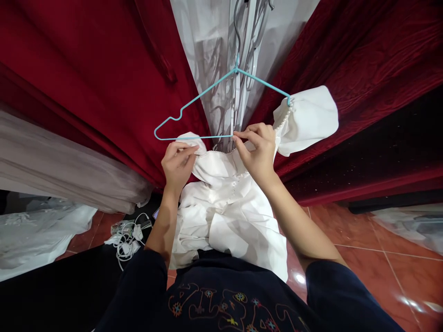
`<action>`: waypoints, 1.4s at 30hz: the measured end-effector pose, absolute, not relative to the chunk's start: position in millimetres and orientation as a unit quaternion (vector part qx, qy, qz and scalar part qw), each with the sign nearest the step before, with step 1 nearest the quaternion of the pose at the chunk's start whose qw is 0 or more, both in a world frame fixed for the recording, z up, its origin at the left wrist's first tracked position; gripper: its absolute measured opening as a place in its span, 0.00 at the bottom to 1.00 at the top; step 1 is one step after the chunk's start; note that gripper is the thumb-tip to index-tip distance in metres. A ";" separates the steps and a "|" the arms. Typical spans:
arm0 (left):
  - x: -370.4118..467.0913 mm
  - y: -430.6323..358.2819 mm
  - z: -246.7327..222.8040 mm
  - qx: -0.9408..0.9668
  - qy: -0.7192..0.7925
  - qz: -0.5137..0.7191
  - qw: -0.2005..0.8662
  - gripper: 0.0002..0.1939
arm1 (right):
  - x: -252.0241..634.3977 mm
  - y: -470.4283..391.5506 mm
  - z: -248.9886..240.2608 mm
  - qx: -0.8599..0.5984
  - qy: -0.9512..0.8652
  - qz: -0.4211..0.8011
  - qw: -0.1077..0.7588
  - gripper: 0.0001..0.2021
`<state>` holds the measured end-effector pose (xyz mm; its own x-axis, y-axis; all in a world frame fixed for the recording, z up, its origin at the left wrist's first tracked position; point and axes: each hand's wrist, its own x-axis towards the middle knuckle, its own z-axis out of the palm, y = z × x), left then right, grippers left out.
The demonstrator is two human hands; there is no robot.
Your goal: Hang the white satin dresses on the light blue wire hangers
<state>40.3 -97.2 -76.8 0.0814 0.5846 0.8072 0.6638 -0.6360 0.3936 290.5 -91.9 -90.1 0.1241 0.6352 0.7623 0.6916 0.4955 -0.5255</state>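
Observation:
A light blue hanger (208, 91) hangs by its hook in front of me. From its right end hangs one puffed sleeve of a white dress (228, 207), by a beaded edge. My right hand (258, 150) pinches the hanger's bottom bar near its middle. At the dress's other shoulder, my left hand (180, 163) has thumb and fingers closed on the white fabric, just below the bar. The hanger's notched left end is bare. Folds of the dress drape down in front of my body.
Red curtains (104, 69) hang on both sides of a white rack post (235, 106). Tangled white cables (128, 240) lie at lower left, beside a black surface (76, 286). Pale sheer fabric (65, 161) hangs at left. The floor has red tiles (398, 267).

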 end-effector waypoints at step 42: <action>81.0 -75.5 -85.7 -0.802 -0.358 -0.477 -0.024 0.14 | 334.4 -91.1 -87.2 -0.427 -0.670 0.043 0.605 0.13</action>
